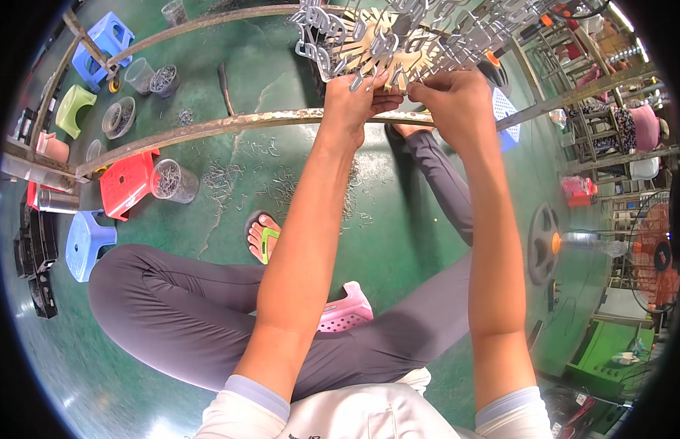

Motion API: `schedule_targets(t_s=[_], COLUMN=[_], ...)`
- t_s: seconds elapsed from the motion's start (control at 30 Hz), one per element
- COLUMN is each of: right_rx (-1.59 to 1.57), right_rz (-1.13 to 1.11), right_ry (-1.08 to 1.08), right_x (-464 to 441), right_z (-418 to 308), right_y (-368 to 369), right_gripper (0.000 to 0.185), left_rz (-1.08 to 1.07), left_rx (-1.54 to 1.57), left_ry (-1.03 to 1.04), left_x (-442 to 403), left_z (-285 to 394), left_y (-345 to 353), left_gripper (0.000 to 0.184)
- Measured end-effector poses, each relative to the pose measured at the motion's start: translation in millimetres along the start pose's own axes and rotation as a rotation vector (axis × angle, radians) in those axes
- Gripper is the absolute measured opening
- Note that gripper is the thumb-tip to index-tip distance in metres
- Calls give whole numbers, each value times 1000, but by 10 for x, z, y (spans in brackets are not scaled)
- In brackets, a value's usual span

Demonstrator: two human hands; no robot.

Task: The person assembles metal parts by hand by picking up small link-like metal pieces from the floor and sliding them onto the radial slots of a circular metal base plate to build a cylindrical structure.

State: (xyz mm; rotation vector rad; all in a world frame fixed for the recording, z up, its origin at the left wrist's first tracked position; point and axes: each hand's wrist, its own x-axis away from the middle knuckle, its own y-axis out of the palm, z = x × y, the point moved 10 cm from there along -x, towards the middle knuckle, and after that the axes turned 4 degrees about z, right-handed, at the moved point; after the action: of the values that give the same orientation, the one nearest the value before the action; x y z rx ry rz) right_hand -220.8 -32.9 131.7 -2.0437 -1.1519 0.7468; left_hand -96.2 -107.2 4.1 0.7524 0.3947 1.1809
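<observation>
Both my hands are raised at the rack's edge, under a dense cluster of bent grey metal hooks and flat tan pieces that fan outward. My left hand is at the cluster's lower edge with its fingers curled, and a small hook lies against them. Close by on the right, my right hand has thumb and forefinger pinched together beside the lowest tan piece. What either hand grips between its fingertips is too small to make out.
A rusty metal frame bar crosses below the hands. Loose hooks are scattered on the green floor, near a tub of metal parts and a red stool. An orange fan stands at right.
</observation>
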Motion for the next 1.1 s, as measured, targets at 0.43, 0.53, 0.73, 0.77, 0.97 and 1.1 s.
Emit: schedule_targets(t_s=[0.43,0.53,0.73,0.77,0.97,1.1], right_rx=[-117,59,-204,-228,-351,-403], right_rz=[80,159,139,151,207,235], right_ry=[-88,-95,-198,-154,-72,-105], right_x=[93,300,554,534,430,432], right_z=[-62,-220,-613,-566,-417,-416], right_y=[-75,-194,-54,6,202,215], right_gripper=[33,37,45,45,38,30], left_rz=[57,70,77,68,109,88], left_rx=[-122,-70,-59,-57,-144,-169], left_ry=[-138,-147,-84,-67,-144,-145], left_x=[71,125,130,111,266,276], left_z=[-31,15,-7,-40,82,178], left_y=[-42,-21,-94,-136,-177,-205], left_gripper=[26,22,24,25,30,31])
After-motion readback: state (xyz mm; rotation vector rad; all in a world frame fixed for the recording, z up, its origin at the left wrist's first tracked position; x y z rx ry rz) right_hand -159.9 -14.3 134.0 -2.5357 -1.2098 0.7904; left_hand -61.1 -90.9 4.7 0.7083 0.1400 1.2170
